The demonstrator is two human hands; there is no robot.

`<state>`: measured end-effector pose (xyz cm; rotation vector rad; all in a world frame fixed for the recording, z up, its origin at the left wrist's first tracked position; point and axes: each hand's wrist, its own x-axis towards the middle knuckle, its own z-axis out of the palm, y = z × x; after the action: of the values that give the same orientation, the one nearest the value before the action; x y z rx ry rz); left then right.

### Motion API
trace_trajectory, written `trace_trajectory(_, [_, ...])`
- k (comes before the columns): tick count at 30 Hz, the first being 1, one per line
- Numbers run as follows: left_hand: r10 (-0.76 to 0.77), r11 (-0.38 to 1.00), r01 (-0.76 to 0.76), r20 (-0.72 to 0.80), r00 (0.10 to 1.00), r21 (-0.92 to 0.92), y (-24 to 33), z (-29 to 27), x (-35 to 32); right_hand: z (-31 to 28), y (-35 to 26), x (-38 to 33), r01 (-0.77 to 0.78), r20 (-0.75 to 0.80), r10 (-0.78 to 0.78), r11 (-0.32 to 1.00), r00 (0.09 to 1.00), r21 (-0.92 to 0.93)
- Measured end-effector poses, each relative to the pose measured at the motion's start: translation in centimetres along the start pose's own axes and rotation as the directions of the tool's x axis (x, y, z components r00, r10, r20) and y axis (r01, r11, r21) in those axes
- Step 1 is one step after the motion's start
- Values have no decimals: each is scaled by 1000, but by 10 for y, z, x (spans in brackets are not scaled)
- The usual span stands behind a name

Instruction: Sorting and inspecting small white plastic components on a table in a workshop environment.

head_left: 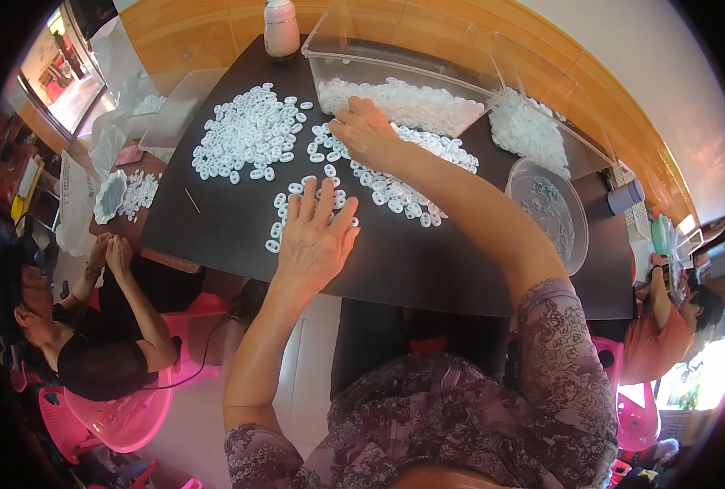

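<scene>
lying under and around the splayed left hand [314, 232] are white oval pieces [274, 245]; the right hand [364, 134], apart from it, curls over more, its grip unclear. a clear bin [395, 65] stands behind on the dark bench [428, 261]; people [102, 359] sit to left and right.

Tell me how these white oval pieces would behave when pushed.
The white oval pieces would probably slide and scatter, lying loose on a smooth-looking dark tabletop. Their flattish shape suggests little rolling; being small, each is likely light.
</scene>
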<state>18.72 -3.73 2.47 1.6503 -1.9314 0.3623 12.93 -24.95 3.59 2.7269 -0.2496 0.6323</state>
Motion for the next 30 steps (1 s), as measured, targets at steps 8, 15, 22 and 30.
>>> trace_trajectory(8, [-31, 999, 31, 8, 999, 11, 0, 0, -1, -10, 10, -18, -66, 84, 61, 996, 995, 63])
trace_trajectory(15, [-16, 1000, 16, 7, 1000, 0, 0, 0, -2, -19, 14, -36, -118, 20, 116, 975, 993, 186])
trace_trajectory(22, [3, 1000, -3, 8, 1000, 18, 0, 0, -1, -28, 19, -41, -130, 34, 126, 974, 991, 184])
trace_trajectory(30, [4, 1000, -4, 8, 1000, 14, 1, 0, 0, -21, 15, -33, -78, -12, 81, 984, 997, 161])
